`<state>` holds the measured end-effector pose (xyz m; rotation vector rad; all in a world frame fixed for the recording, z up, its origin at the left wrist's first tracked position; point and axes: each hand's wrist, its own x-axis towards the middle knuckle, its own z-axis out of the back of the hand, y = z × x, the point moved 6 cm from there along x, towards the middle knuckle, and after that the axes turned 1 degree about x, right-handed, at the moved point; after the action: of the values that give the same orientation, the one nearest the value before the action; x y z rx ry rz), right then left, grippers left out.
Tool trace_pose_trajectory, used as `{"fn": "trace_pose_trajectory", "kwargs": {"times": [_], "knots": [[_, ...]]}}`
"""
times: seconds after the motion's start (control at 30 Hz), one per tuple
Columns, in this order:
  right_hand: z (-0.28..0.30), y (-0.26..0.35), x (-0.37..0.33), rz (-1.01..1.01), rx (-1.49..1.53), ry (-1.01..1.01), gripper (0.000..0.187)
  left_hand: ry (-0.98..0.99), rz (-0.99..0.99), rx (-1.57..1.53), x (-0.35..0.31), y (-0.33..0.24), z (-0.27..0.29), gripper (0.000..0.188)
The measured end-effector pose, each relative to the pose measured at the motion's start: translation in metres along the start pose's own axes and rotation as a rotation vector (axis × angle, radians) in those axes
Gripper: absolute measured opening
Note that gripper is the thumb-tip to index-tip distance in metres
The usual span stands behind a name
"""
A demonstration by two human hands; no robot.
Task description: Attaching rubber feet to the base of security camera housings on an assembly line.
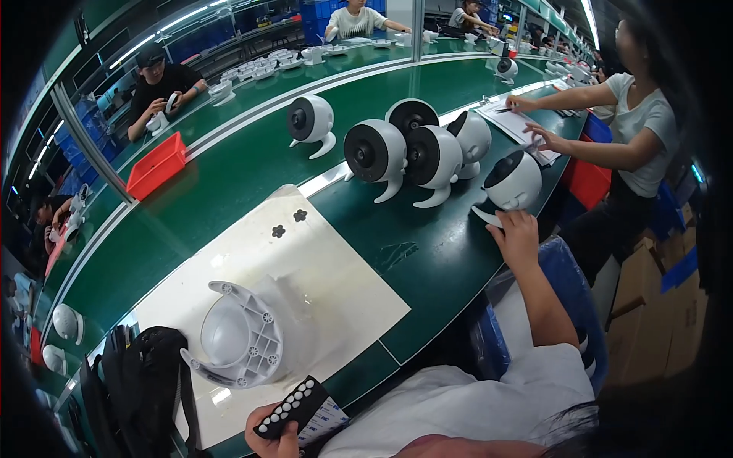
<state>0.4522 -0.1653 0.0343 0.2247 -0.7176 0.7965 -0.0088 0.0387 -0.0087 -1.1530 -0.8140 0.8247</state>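
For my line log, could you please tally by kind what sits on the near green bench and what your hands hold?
Round white camera units, assembled: 6, the nearest touched by the right hand
Open white housing: 1
White mat: 1
Red tray: 1
Black button strip, in the left hand: 1
Total: 10

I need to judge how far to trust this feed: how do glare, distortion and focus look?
Head view: fisheye bends the green conveyor table and dark vignette fills the corners; ceiling strip lights reflect along its white stripe; the white domed plastic shell is mildly washed out; the right hand at the white round camera unit is sharp; the left hand is cropped.
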Motion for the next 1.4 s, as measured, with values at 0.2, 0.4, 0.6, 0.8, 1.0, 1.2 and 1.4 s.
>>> {"fn": "trace_pose_trajectory", "kwargs": {"times": [0.2,0.4,0.6,0.8,1.0,1.2,1.4], "knots": [[0.005,0.050,0.018,0.117,0.343,0.110,0.019,-0.095,-0.114,-0.024,-0.010,0.009,0.008,0.026],[0.080,0.244,0.020,0.823,1.402,0.559,0.052,-0.247,-0.120,-0.152,0.006,-0.029,-0.010,0.037],[0.099,0.320,0.020,0.869,1.722,0.763,0.037,-0.202,-0.235,-0.310,0.021,-0.062,-0.016,0.043],[0.092,0.337,0.012,0.822,1.731,0.901,0.027,-0.236,-0.195,-0.339,0.004,-0.053,-0.004,0.023],[0.093,0.325,0.018,0.757,1.736,0.937,0.023,-0.244,-0.202,-0.256,0.010,-0.057,-0.007,0.011],[0.106,0.314,0.028,0.991,1.642,0.320,0.020,-0.239,-0.259,-0.142,0.014,-0.057,-0.012,0.011],[0.122,0.296,0.023,1.191,1.464,-0.209,0.023,-0.291,-0.144,-0.154,0.011,-0.056,-0.014,0.010]]}}
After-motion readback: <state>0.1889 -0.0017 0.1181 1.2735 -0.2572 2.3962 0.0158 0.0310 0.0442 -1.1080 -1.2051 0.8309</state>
